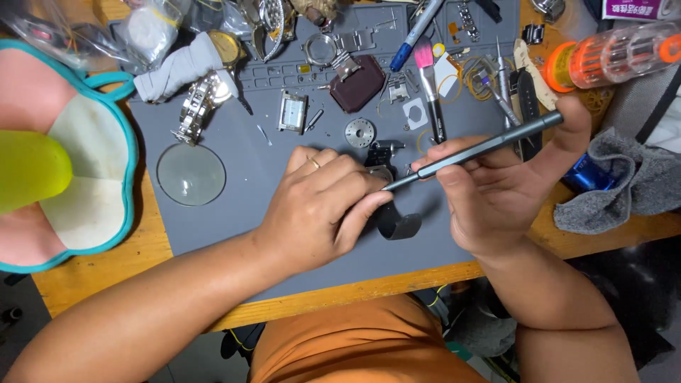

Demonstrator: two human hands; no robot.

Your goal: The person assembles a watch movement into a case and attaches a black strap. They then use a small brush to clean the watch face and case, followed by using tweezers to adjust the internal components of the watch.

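Note:
My left hand (323, 206) rests on the grey work mat (234, 227) and grips a black watch (386, 167) whose strap (397, 225) curls out below my fingers. My right hand (500, 188) holds a slim grey screwdriver (489, 145) like a pen. Its tip touches the watch case right beside my left fingers. A ring sits on one finger of my left hand.
Around the mat lie a round glass lens (191, 174), a metal-band watch (198, 106), a small gear disc (360, 132), a pink-tipped brush (429, 78), a blue pen (415, 32), an orange screwdriver case (613, 57) and a grey cloth (624, 188). A pink and teal pad (85, 184) lies at left.

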